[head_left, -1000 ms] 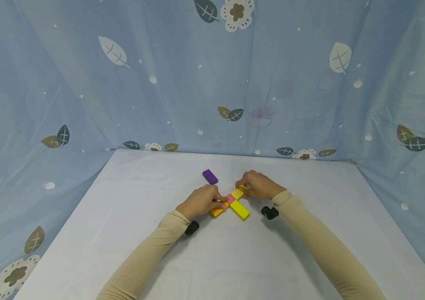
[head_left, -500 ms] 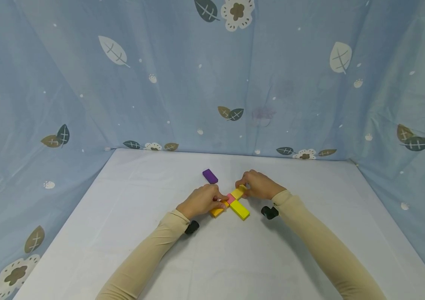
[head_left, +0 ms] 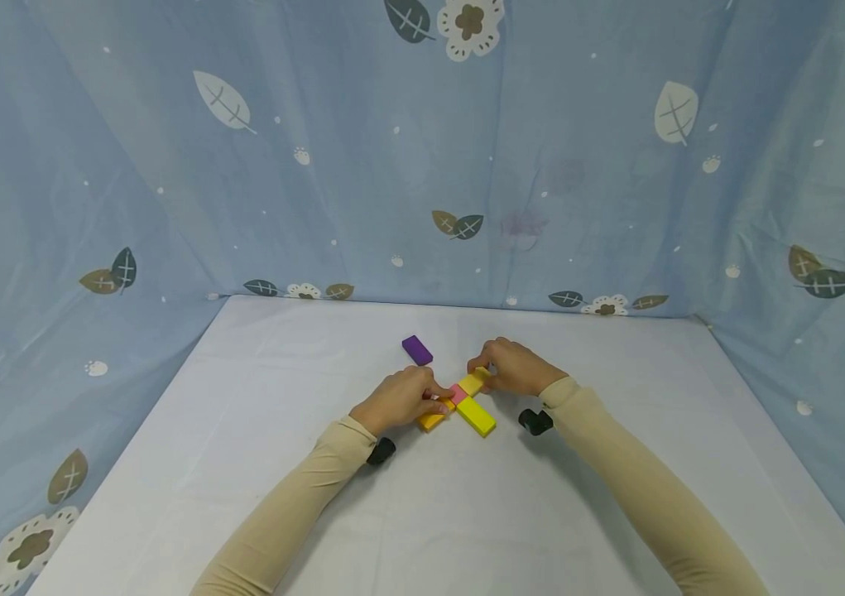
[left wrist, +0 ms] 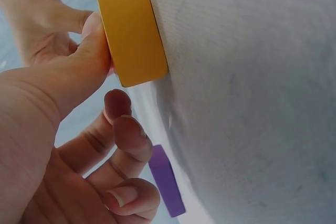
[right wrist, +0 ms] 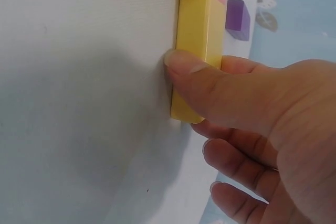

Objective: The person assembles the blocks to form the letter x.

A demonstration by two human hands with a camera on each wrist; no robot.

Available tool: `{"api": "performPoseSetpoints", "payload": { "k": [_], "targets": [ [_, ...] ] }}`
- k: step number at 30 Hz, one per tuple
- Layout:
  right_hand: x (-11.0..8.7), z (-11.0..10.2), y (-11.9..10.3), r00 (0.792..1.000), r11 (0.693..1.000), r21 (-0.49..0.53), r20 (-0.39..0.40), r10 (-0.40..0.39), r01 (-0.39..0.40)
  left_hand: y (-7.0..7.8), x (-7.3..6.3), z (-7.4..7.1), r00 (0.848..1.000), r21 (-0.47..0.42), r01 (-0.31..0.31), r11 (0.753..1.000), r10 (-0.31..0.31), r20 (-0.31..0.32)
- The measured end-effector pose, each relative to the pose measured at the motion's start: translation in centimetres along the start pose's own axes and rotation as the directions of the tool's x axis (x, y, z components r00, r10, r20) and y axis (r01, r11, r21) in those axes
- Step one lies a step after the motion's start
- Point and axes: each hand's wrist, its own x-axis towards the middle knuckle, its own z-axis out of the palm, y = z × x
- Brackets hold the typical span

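Observation:
My left hand [head_left: 403, 400] is at an orange block [left wrist: 134, 38], thumb along it and index fingertip at a small pink block [head_left: 458, 394]. The other fingers curl below in the left wrist view. My right hand [head_left: 515, 367] pinches a pale yellow block [right wrist: 191, 30] between thumb and fingers. That block lies flat, its far end against the pink block. A bright yellow block [head_left: 477, 417] also meets the pink one, pointing toward the front right. Together they form arms around the pink centre. My left hand covers part of the orange block.
A purple block [head_left: 418, 350] lies apart, behind my left hand. Black wrist-worn devices show below the wrists, one [head_left: 536, 422] by the right. The white table [head_left: 422, 521] ends at a blue patterned curtain [head_left: 362, 165] at the back and sides.

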Motion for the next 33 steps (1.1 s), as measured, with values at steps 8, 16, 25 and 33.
{"api": "performPoseSetpoints", "payload": {
  "k": [8,16,25,33],
  "targets": [
    [0.04,-0.18,-0.15,1.0,1.0,-0.005,0.004,-0.005,0.005,0.05,0.01,-0.04,1.0,-0.011,-0.012,1.0,0.012,-0.008],
    [0.18,0.03,-0.07,1.0,1.0,0.0,0.0,0.003,-0.003,0.03,-0.03,-0.02,1.0,-0.008,-0.008,1.0,0.008,-0.005],
    [0.18,0.31,0.0,1.0,1.0,-0.004,-0.012,0.014,-0.014,-0.05,-0.03,0.05,1.0,-0.008,-0.017,1.0,0.017,-0.011],
    [0.18,0.02,-0.09,1.0,1.0,-0.027,0.004,0.01,-0.009,-0.11,0.01,0.07,1.0,-0.006,-0.019,1.0,0.019,-0.01]
  ]
}}
